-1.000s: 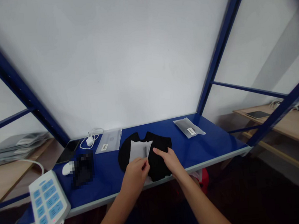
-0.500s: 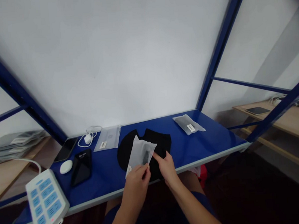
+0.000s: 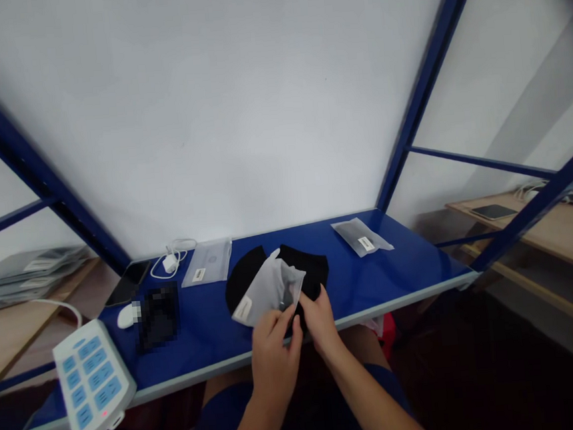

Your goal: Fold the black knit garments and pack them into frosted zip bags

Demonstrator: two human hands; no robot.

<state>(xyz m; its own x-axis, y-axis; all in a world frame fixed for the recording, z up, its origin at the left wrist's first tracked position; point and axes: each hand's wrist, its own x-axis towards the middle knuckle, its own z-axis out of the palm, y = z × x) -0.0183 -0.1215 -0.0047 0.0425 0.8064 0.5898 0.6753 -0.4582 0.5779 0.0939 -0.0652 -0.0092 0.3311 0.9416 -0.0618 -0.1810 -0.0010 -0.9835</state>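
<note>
A frosted plastic bag (image 3: 263,287) with a white label lies tilted over a black cloth item (image 3: 311,266) at the front of the blue table. My left hand (image 3: 276,340) pinches the bag near its opening, which faces right. Something dark shows inside the bag's mouth, too small to make out. Beside it on the right, my right hand (image 3: 319,312) has its fingers closed at the bag's edge and the black cloth; what exactly they grip is hidden.
On the blue table (image 3: 405,258) lie a flat bag (image 3: 207,262), another labelled bag (image 3: 362,236), a white charger (image 3: 170,262), a white oval object (image 3: 125,316) and a dark phone (image 3: 128,284). A power strip (image 3: 95,379) sits at the left front edge.
The bag has turned and its mouth has opened wider towards my right hand. My left hand has shifted slightly right, and the label now shows more fully.
</note>
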